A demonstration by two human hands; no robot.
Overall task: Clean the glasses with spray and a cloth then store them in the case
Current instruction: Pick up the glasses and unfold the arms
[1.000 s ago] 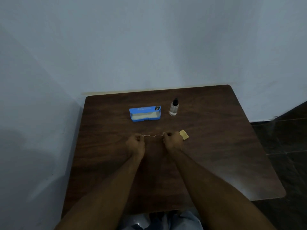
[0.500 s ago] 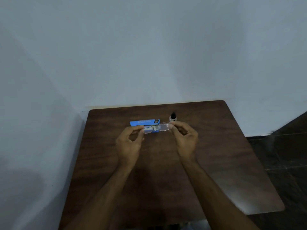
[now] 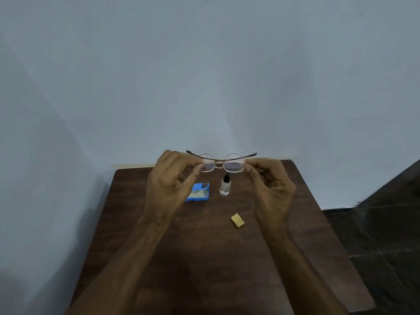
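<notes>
The left hand and right hand each pinched one end of the glasses between thumb and forefinger, the other fingers loosely curled toward the palm. A second before, the same grip had kept the glasses low, just above the table beside the cloth. Now they had been raised well clear of the tabletop and hung in the air over its far edge, lenses facing the camera. That looked like an inspection of the lenses, so the cleaning itself probably had not begun: neither spray nor cloth had been picked up. The frame was thin gold-toned wire around two rounded clear lenses, and the temples seemed folded across the back, their dark tips showing past either end. Below the hands stood the small clear spray bottle, upright with a black cap and clear liquid inside. Just to its left lay the open blue glasses case, rectangular and hard-looking with a pale lining, partly hidden by the left hand. Nearer and slightly right lay the yellow cloth, folded into a small soft pad, apart from the bottle. All three rested on a dark brown wood-grain table with rounded corners and a dull sheen, set against a plain pale wall, with dark floor tiles at the right.
</notes>
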